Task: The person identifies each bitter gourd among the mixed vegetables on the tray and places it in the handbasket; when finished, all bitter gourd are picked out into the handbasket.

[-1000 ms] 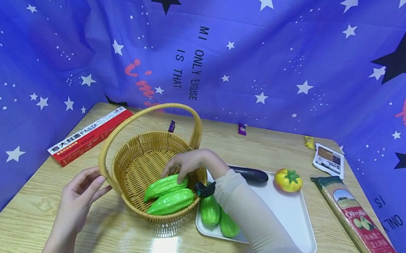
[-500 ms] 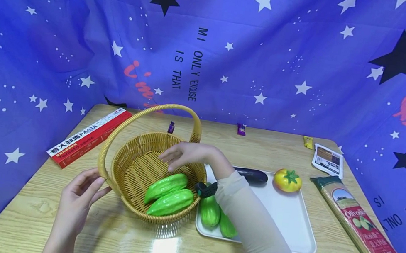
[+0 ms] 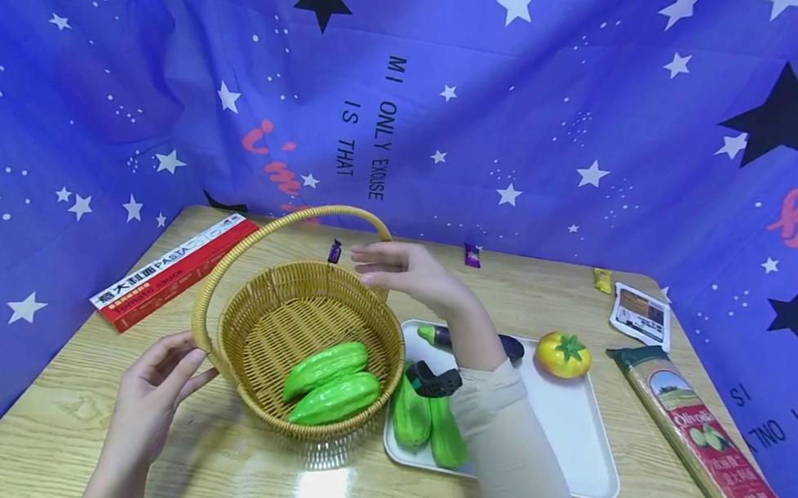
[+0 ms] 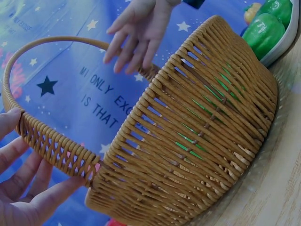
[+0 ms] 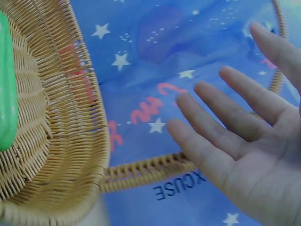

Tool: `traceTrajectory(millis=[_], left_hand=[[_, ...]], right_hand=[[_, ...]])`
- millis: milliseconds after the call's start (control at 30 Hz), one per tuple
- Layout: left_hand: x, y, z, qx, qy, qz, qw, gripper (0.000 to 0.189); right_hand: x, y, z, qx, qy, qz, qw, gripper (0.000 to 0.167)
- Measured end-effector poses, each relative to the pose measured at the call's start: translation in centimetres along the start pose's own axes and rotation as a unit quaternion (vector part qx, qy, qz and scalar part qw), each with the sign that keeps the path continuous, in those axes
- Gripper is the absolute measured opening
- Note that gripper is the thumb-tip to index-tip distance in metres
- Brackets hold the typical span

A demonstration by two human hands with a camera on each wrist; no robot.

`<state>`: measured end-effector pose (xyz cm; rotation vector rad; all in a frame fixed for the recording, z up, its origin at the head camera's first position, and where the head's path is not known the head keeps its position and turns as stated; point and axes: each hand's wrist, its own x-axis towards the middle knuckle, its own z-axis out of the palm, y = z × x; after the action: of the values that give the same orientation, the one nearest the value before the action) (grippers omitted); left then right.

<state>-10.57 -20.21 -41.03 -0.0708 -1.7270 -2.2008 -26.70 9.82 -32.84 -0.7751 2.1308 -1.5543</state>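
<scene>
A wicker basket [image 3: 269, 283] with a tall arched handle stands on the table. Two glossy, ridged green vegetables [image 3: 336, 398] lie side by side inside it. At the left foot of the basket handle [image 4: 61, 148], my left hand [image 3: 154, 385] holds the wicker between thumb and fingers. My right hand [image 3: 414, 274] is beside the handle's right foot, above the basket rim, its fingers extended and nothing in them. In the right wrist view, the palm and spread fingers [image 5: 225, 96] show plainly; whether they touch the handle I cannot tell.
Right of the basket, a white tray [image 3: 563, 432] holds an eggplant [image 3: 510, 349], a yellow-red tomato [image 3: 563, 356] and two green vegetables [image 3: 413, 415]. A pasta box [image 3: 174, 273] lies left, a spaghetti pack [image 3: 716, 449] right. Small wrapped sweets [image 3: 472, 256] lie toward the back.
My right hand has let go of a green vegetable in the basket, then risen up and right to the handle's right side. My left hand has stayed at the handle.
</scene>
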Motion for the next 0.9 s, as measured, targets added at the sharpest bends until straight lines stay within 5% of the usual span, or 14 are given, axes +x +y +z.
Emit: traceTrajectory(millis=[167, 400, 733, 900], left_hand=[[0.0, 0.1, 0.1, 0.011, 0.003, -0.008, 0.9999, 0.021], [0.0, 0.2, 0.1, 0.014, 0.003, -0.012, 0.9998, 0.019], [0.0, 0.1, 0.1, 0.009, 0.004, -0.008, 0.9999, 0.02], [0.0, 0.1, 0.0, 0.01, 0.001, -0.005, 0.9999, 0.02]], right_hand=[[-2.8, -0.5, -0.3, 0.041, 0.128, -0.027, 0.9906, 0.051], [-7.8, -1.1, -0.2, 0.053, 0.269, -0.074, 0.9588, 0.055], [-13.9, 0.4, 0.5, 0.077, 0.377, -0.111, 0.9162, 0.054], [-16.1, 2.1, 1.3, 0.068, 0.409, -0.085, 0.9058, 0.055]])
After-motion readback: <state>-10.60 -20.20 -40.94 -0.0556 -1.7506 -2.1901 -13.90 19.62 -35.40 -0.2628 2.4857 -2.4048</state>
